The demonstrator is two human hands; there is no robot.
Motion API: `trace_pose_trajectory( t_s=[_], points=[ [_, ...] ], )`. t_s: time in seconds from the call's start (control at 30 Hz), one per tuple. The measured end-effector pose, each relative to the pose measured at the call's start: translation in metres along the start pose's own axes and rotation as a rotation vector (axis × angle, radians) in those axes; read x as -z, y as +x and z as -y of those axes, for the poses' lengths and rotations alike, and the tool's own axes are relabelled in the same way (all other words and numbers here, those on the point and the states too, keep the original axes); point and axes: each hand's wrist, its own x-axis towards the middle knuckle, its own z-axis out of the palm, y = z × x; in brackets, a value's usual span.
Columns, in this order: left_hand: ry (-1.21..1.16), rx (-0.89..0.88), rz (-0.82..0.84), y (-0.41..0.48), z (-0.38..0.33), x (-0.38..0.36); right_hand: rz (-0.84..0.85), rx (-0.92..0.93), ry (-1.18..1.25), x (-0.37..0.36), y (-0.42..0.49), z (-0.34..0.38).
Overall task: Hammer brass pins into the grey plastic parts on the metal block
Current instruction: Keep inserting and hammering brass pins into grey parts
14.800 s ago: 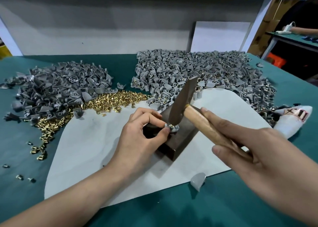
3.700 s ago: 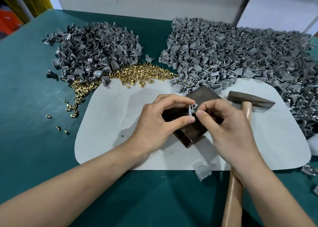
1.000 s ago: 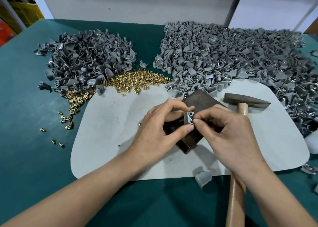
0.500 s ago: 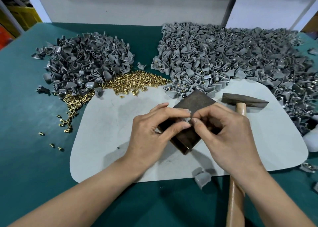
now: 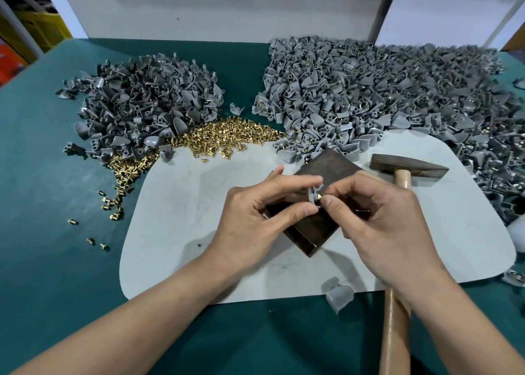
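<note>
My left hand (image 5: pixel 255 212) pinches a small grey plastic part (image 5: pixel 313 193) between thumb and forefinger, just above the dark metal block (image 5: pixel 331 167). My right hand (image 5: pixel 380 227) pinches a brass pin (image 5: pixel 319 196) against that part's side. The hammer (image 5: pixel 406 168) lies on the pale mat to the right of the block, its wooden handle running down under my right wrist. No hand touches it.
A pale mat (image 5: pixel 181 212) covers the green table (image 5: pixel 42 204). Piles of grey parts sit at back left (image 5: pixel 142 105) and back right (image 5: pixel 383 90), with loose brass pins (image 5: pixel 227 136) between them. A single grey part (image 5: pixel 338 293) lies at the mat's near edge.
The grey part, hidden between my fingertips half a second ago, now shows again, with a brass pin at its side. Both hands stay over the block. The hammer has not moved.
</note>
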Motion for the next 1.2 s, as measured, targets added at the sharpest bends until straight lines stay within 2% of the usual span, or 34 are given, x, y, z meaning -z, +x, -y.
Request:
trace_pose_trajectory(
  t_s=[0.33,0.83,1.2],
  points=[
    [0.063,0.014,0.023,-0.0008,-0.0007,-0.0014,0.027,0.05,-0.084,0.0036,0.0019,-0.0006],
    [-0.004,0.066,-0.006,-0.0002,-0.0033,-0.0012,-0.01,-0.06,0.189,-0.0028,-0.0007,-0.0024],
    [0.029,0.055,0.004,-0.0009,-0.0047,-0.0017,-0.009,-0.046,0.133,-0.0032,-0.0008,-0.0009]
  ],
)
